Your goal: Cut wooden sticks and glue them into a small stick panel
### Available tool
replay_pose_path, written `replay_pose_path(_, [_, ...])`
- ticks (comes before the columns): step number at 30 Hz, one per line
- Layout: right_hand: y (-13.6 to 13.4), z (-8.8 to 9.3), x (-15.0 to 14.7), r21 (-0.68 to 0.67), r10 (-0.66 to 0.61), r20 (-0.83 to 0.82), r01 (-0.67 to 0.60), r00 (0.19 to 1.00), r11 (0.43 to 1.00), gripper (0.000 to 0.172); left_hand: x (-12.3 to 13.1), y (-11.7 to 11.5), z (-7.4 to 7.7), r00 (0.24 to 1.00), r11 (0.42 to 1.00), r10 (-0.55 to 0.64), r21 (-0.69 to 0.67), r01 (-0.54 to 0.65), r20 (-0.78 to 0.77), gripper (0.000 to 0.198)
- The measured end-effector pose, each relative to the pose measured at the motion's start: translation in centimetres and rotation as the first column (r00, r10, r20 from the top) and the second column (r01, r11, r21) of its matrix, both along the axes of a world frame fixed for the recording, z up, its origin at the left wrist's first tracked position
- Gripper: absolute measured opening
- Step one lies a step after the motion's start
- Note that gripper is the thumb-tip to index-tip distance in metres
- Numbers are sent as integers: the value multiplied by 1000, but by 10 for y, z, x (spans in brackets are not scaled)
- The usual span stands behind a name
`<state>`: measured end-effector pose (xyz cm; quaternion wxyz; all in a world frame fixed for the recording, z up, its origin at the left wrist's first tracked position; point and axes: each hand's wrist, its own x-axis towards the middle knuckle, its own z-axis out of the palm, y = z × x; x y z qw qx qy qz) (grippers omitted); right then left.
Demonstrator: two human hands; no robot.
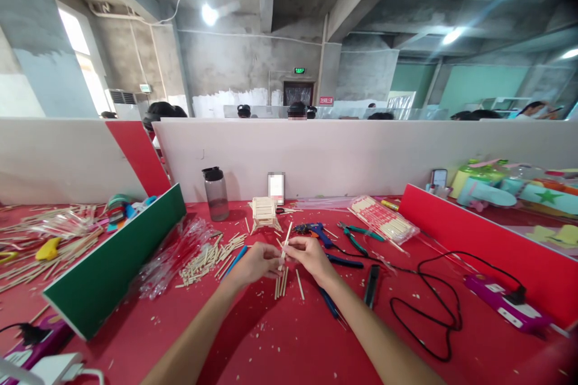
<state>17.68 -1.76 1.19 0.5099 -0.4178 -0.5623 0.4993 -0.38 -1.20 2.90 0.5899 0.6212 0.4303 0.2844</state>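
Between my two hands a thin wooden stick (287,236) stands tilted, its top leaning right. My left hand (258,264) pinches near its lower end, and my right hand (310,257) grips it from the other side with thumb and fingers. Several cut sticks (280,284) lie on the red table just below my hands, and a single stick (300,284) lies to their right. Beyond my hands stands a small chair-like model built of sticks (264,212). A blue glue gun (316,231) rests right of it.
On the left are a stick pile (210,258), plastic wrapping (174,252), a water bottle (215,194) and a green divider (121,258). To the right lie green-handled pliers (354,237), a box cutter (371,286), packed sticks (383,219), a black cable (422,277) and a purple power strip (506,304).
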Motion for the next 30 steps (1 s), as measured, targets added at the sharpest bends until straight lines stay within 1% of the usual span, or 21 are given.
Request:
replay_pose_path(6, [2,-1,1,-14,0,16,0,1000,1000,48,0,0,-2,1000,1000,-9,13,10,-13,42])
replay_pose_path(11, [3,0,3,25,5,53,-6,999,1000,43,2,-4,0,1000,1000,-5,1,5,-4,45])
replay_pose_path(14, [2,2,3,48,-1,39,-1,999,999,38,3,-4,0,1000,1000,21,-13,-21,9,45])
replay_pose_path(17, [2,3,4,51,5,22,-6,1000,999,35,4,-4,-1,1000,1000,16,-20,-16,17,45])
replay_pose_path(25, [2,4,6,27,23,19,-24,1000,999,36,6,-6,2,1000,1000,6,9,-6,14,48])
replay_pose_path(30, [1,5,3,19,2,-22,-2,1000,1000,38,7,-5,2,1000,1000,15,22,-15,0,53])
